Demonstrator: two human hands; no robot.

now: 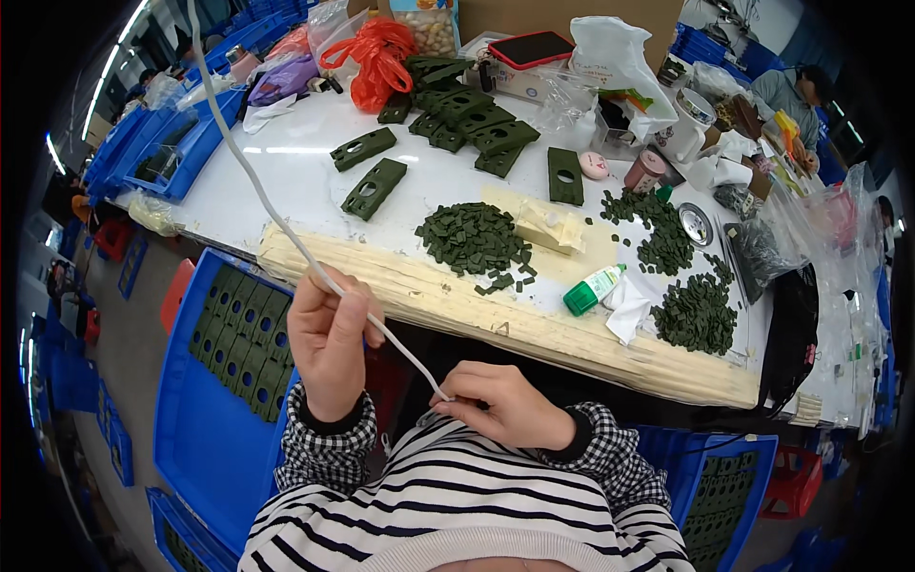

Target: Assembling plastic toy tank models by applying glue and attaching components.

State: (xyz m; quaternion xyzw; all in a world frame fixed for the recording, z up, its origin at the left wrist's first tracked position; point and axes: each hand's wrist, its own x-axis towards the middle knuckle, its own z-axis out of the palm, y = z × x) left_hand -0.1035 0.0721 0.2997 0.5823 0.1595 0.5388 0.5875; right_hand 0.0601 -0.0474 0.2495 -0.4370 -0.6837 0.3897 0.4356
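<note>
A white cable (250,172) runs down from the top left edge across the table's front. Partway along it, my left hand (334,334) is closed, thumb and fingers pinching the cable. Close to my striped top, my right hand (500,405) grips the same cable lower down between thumb and fingertips. Both hands are in front of the table's padded edge (496,319). Nearest beyond them is a heap of small dark green pieces (474,238). A green and white glue bottle (593,291) lies to its right, beside a crumpled white tissue (627,310).
Dark green plates with holes (375,189) lie on the table, several piled at the back. More small green pieces (696,315) are heaped at right. A blue tray (214,429) of green plates stands at left, another blue tray (729,496) at right. A person (796,95) sits far right.
</note>
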